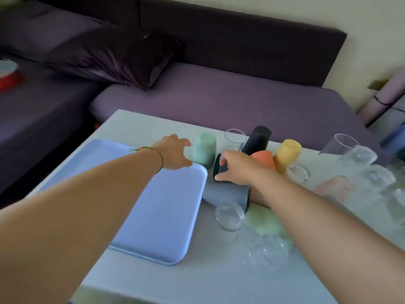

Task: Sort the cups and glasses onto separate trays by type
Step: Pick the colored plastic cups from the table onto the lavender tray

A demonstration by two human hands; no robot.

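A light blue tray [162, 211] lies on the white table. My left hand [175, 153] reaches over the tray's far corner, fingers spread toward an upturned mint green cup [205, 150], just short of it. My right hand [235, 167] grips a dark blue cup [219, 168] lying on its side above a grey-blue cup [228, 194]. Behind stand a black cup [257, 140], an orange cup [264, 159] and a yellow cup [287, 154]. Clear glasses [229, 216] sit in front and to the right, with another [235, 138] behind.
A pale green cup [265, 222] lies under my right forearm; a pink one [333, 187] lies among several clear glasses [359, 159] at the right. A purple sofa [219, 95] with a dark cushion [114, 60] borders the table's far edge.
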